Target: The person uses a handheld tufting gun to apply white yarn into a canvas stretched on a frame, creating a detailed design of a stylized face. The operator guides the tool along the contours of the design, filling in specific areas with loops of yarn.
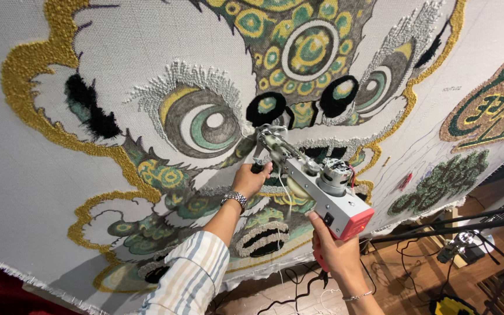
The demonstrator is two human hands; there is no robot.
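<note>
Two hands are on one tool. My right hand (pixel 332 248) is wrapped tight around the red handle at the bottom of the tufting gun (pixel 316 186), low in the middle of the frame. My left hand (pixel 251 179) is closed on the small black grip near the front of the gun, a little higher and to the left. I wear a silver watch (pixel 235 199) on that wrist and a striped sleeve (pixel 191 277) below it.

The gun is gray with a red end. It slants from my right hand up to the left. Its metal tip (pixel 265 135) touches the big cloth (pixel 18 186) right in the middle of the frame.

The cloth fills most of the frame. It has a lion face (pixel 298 52) made of fuzzy yarn in green, yellow, gray and black. The tip sits just under the black nose, between the big left eye (pixel 205 123) and the smaller right eye (pixel 377 84). A gold yarn border (pixel 27 76) curls down the upper left.

A green and gold patch (pixel 491 108) is at the far right. Below it, in the lower right, I see a wood floor (pixel 415 280) with black cords (pixel 290 291) and a black stand (pixel 462 224). My left arm hides part of the lower yarn.
</note>
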